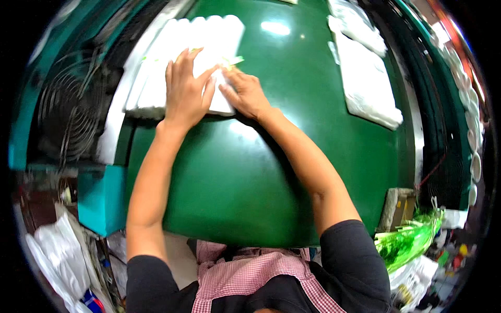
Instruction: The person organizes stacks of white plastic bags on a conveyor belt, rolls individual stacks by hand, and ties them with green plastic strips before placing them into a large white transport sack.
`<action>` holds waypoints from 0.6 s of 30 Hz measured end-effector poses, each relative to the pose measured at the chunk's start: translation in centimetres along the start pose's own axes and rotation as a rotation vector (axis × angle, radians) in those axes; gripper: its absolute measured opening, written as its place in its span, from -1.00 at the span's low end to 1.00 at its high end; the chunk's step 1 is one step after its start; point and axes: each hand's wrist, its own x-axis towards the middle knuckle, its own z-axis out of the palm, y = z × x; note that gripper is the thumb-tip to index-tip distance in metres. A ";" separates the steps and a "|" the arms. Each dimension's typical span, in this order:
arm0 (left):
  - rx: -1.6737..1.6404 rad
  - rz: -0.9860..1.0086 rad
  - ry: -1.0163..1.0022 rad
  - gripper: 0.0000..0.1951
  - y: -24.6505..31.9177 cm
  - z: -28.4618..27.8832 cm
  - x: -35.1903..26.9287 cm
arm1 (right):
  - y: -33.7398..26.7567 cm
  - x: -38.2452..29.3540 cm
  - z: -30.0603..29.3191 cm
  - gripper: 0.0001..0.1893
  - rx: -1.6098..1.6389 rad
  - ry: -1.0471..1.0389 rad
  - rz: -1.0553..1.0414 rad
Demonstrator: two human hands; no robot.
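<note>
Several long white rolls or folded bundles (203, 35) lie side by side on a green conveyor belt (235, 180). My left hand (190, 88) rests across them with its fingers spread, its thumb towards my right hand. At the right edge of the nearest bundle, my right hand (244, 90) has its fingers curled beside a thin yellow-green strip (235, 60). Blur hides whether those fingers pinch the strip. Small bits of the same green show between bundles on the left. The material of the bundles is washed out by glare.
White plastic-wrapped packs (368, 78) lie along the belt's right side. Metal rails edge the belt, with a round fan guard (72, 105) at left. A teal box-shaped part (101, 199) stands lower left. Green plastic strips (411, 238) hang lower right, below a brown block (397, 209).
</note>
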 end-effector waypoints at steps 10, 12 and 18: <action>-0.034 0.058 -0.127 -0.71 0.9 5.5 -3.6 | 15.1 -19.3 -27.4 -0.19 -1.018 0.180 0.330; 0.001 0.066 -0.108 -0.70 0.5 5.3 -3.6 | 16.7 -16.9 -29.5 -0.49 -1.104 0.004 0.598; 0.093 0.026 -0.217 -0.51 3.6 4.2 -5.1 | 7.4 -18.2 -24.4 -0.90 -0.835 -0.190 0.266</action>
